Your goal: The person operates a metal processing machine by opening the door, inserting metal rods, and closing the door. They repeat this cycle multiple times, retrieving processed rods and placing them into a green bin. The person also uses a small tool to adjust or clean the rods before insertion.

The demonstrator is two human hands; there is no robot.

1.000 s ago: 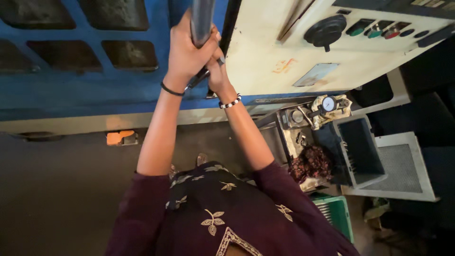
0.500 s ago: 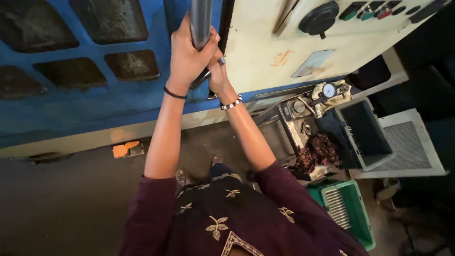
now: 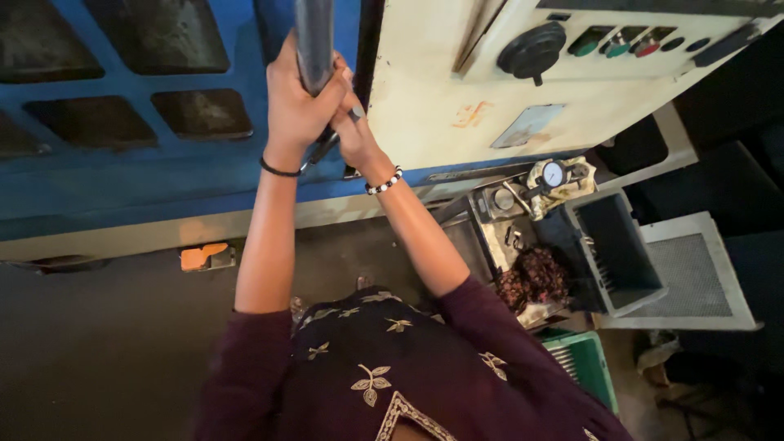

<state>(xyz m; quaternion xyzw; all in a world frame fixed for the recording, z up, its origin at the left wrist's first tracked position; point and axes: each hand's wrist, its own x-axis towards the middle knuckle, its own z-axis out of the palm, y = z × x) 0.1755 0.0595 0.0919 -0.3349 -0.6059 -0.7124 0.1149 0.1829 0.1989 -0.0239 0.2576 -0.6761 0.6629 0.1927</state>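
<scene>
Both hands [image 3: 322, 110] clasp grey bar [image 3: 314, 37]; blue frame [image 3: 163, 171] behind.

The dark floor [image 3: 98, 351] carried an orange block [image 3: 204, 256], a green crate [image 3: 590, 365] and a grey mesh panel [image 3: 694, 273]

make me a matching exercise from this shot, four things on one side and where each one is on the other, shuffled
Things:
1. grey metal bar
2. round black knob
3. dial gauge
4. green crate

Places:
A. on the floor at the lower right, by the person's sleeve
B. on the cream control panel, left of the coloured buttons
C. on the cluttered tray under the cream panel
D. gripped by the left hand, with the right hand just below

Pairs: 1-D, 2-B, 3-C, 4-A
</scene>
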